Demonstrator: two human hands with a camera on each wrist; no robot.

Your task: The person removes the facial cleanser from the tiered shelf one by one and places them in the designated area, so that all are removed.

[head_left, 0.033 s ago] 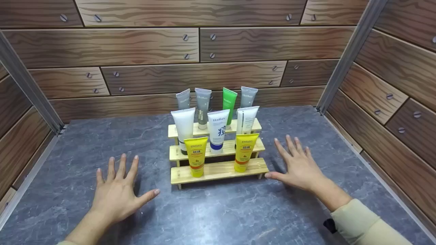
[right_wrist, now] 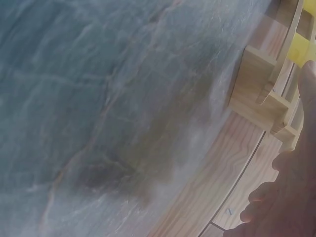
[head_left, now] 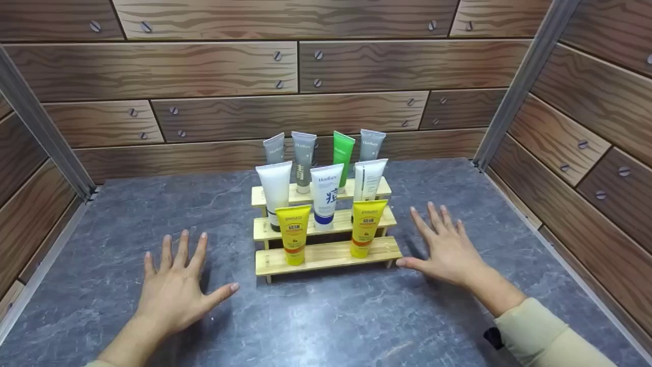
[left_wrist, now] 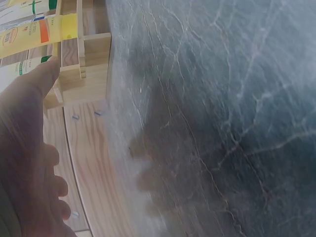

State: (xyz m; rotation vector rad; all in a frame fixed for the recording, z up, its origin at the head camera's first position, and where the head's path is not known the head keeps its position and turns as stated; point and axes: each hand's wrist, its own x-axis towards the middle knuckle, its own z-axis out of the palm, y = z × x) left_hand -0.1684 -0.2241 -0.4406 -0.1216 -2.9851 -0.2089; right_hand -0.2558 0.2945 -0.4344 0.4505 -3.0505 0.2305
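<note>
A three-step wooden rack stands mid-table with squeeze tubes upright on their caps. Its front step bears two yellow tubes, the left one and the right one. On the middle step are a plain white tube, a white tube with a blue cap and another white tube. Three grey tubes, one of them near a green tube, line the back step. My left hand, fingers spread, is left of the rack, holding nothing. Equally spread and holding nothing, my right hand has its thumb near the rack's right front corner.
Under everything lies a dark grey marbled tabletop. Wood-patterned panels enclose it: a back wall, a right wall and a left wall. Grey metal posts, such as the right one, mark the back corners.
</note>
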